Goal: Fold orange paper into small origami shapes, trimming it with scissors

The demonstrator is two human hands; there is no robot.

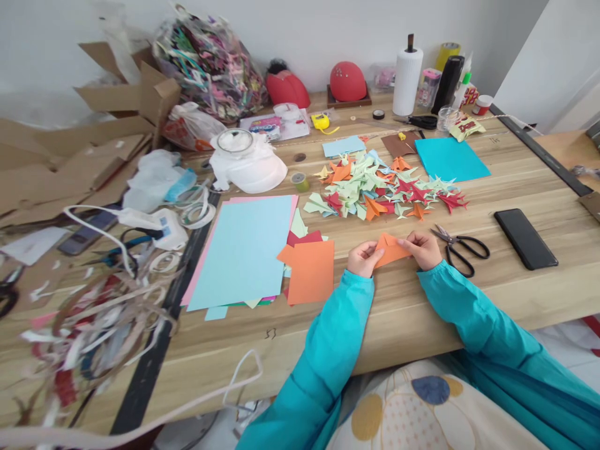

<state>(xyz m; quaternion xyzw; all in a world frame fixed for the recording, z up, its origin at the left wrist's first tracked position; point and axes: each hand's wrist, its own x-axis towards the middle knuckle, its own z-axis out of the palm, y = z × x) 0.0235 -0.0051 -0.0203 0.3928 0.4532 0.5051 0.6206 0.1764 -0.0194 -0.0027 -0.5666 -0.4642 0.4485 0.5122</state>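
A folded piece of orange paper (390, 250) is held between my two hands, just above the wooden table. My left hand (362, 257) pinches its left edge, and my right hand (424, 249) grips its right side. Beyond it lies a pile of folded paper cranes (359, 181) in pale green, orange, red and light blue. Left of my left hand, a flat sheet of orange paper (311, 272) rests over smaller coloured scraps. Close to my right hand, black-handled scissors (462, 249) lie with their blades pointing away to the left.
Light blue and pink sheets (244, 250) are stacked at left. A black phone (525, 239) lies at right, and a turquoise sheet (452, 159) behind the scissors. Tangled ribbons (103, 331) and cardboard (70, 162) crowd the left side. A white bottle (406, 81) stands at the back.
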